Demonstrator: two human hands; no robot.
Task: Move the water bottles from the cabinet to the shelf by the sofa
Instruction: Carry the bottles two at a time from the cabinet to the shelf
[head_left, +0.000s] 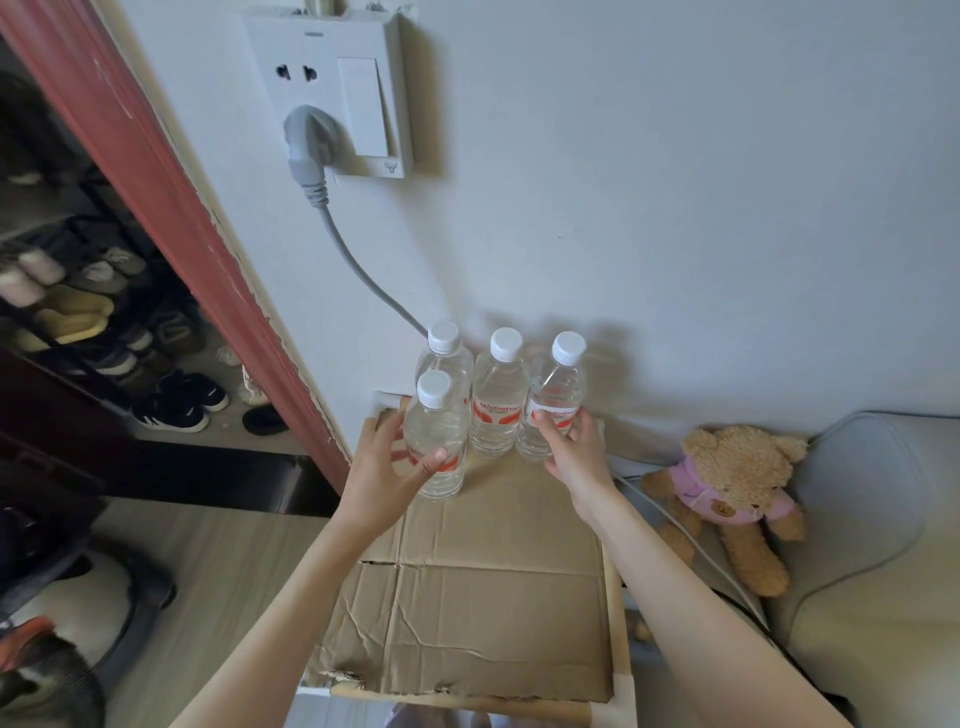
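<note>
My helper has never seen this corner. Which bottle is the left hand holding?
Find the cardboard-topped shelf under the wall socket. Four water bottles stand at its far end. The left hand grips the front bottle, alone nearest the viewer; the others line the wall.

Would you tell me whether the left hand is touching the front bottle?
Touching: the head view shows the left hand holding the front bottle, thumb across its label.

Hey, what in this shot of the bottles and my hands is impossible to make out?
- Head view: back-left bottle, lower body hidden by the front bottle.
- Left hand: fingers hidden behind that bottle.
- Label text on the right bottle: partly covered by the right hand.
</note>
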